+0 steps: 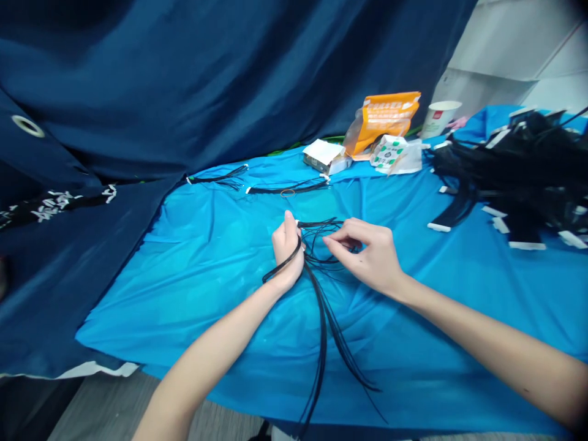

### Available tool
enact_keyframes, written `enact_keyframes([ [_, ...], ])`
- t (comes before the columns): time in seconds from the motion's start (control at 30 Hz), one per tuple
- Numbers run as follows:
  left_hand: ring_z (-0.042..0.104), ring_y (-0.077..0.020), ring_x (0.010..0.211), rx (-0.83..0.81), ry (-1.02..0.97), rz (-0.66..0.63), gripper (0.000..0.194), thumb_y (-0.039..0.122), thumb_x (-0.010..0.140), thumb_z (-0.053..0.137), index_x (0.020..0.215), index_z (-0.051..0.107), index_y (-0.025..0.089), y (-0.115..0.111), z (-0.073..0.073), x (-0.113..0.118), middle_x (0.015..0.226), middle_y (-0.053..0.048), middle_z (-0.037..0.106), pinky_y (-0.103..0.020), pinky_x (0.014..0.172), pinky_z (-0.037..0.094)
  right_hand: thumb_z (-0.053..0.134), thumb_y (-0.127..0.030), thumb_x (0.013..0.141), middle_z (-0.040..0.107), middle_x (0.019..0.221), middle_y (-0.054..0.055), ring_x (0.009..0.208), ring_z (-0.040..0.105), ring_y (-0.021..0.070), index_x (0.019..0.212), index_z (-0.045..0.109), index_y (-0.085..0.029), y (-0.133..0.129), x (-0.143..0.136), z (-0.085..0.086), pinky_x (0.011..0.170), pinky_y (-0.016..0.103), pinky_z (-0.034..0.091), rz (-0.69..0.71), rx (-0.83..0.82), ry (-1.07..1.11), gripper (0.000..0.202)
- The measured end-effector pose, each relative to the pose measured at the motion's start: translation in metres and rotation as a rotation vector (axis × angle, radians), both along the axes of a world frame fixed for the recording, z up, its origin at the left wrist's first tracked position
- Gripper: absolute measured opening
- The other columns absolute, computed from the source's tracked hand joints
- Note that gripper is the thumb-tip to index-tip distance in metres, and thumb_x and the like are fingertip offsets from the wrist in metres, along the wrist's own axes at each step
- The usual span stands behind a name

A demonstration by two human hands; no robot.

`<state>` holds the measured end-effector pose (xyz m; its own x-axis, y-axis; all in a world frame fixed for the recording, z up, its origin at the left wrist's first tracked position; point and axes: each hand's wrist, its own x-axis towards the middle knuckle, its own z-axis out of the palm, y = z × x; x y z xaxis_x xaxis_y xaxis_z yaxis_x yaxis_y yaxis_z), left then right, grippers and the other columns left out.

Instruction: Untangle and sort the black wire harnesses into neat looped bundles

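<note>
Around the middle of the blue cloth, my left hand [287, 257] is closed on a bundle of thin black wires [324, 324]. Some of these wires loop over the back of the wrist, and long loose ends hang down toward the front edge. A small white connector shows by the left fingertips. To its right, my right hand [374, 254] pinches strands of the same bundle between thumb and forefinger; the exact strands are hard to make out. Just beyond the hands lies another black wire bundle [285, 190] with a white connector end and a thin orange ring on it.
A big heap of black wire harnesses [519, 177] with white connectors covers the right side. At the back stand a small box [324, 156], an orange pouch [388, 116], a green-and-white packet [390, 153] and a paper cup [441, 117]. Another short bundle [218, 179] lies far left.
</note>
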<state>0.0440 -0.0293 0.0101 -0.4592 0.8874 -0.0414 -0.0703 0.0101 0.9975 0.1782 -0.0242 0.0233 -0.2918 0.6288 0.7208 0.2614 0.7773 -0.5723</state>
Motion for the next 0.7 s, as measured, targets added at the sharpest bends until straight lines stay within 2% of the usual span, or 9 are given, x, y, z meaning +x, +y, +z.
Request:
enact_keyframes([
  [0.1, 0.035, -0.0119, 0.045, 0.107, 0.148, -0.018, 0.048, 0.057, 0.084, 0.033, 0.053, 0.036, 0.021, -0.0032, 0.0007, 0.0025, 0.048, 0.003, 0.035, -0.026, 0.047, 0.03, 0.056, -0.015, 0.077, 0.046, 0.051, -0.002, 0.051, 0.044, 0.0104, 0.058, 0.054, -0.018, -0.0008, -0.0002, -0.0007, 0.051, 0.025, 0.035, 0.014, -0.035, -0.009, 0.02],
  [0.2, 0.036, -0.0133, 0.047, 0.083, 0.207, -0.002, 0.05, 0.059, 0.084, 0.031, 0.052, 0.035, 0.021, -0.0043, 0.0, 0.0032, 0.047, 0.003, 0.035, -0.027, 0.049, 0.031, 0.055, -0.016, 0.077, 0.046, 0.051, -0.002, 0.05, 0.043, 0.0103, 0.057, 0.053, -0.018, -0.0018, -0.0001, -0.0005, 0.051, 0.025, 0.034, 0.012, -0.059, -0.014, 0.021],
  [0.47, 0.037, -0.0145, 0.05, 0.078, 0.248, 0.014, 0.051, 0.062, 0.083, 0.03, 0.051, 0.036, 0.022, -0.0042, -0.0011, 0.0024, 0.047, 0.002, 0.037, -0.027, 0.051, 0.032, 0.057, -0.013, 0.075, 0.045, 0.05, -0.003, 0.049, 0.042, 0.0091, 0.056, 0.053, -0.017, -0.002, -0.0011, 0.0005, 0.049, 0.024, 0.033, 0.013, -0.096, 0.015, 0.02],
  [0.7, 0.038, -0.0152, 0.051, 0.065, 0.246, 0.022, 0.051, 0.062, 0.082, 0.031, 0.051, 0.037, 0.022, -0.0039, -0.0012, 0.0023, 0.049, 0.001, 0.039, -0.028, 0.051, 0.032, 0.057, -0.017, 0.076, 0.047, 0.05, -0.003, 0.048, 0.042, 0.0091, 0.056, 0.052, -0.018, -0.003, -0.0008, 0.0016, 0.048, 0.023, 0.033, 0.013, -0.144, 0.028, 0.021],
])
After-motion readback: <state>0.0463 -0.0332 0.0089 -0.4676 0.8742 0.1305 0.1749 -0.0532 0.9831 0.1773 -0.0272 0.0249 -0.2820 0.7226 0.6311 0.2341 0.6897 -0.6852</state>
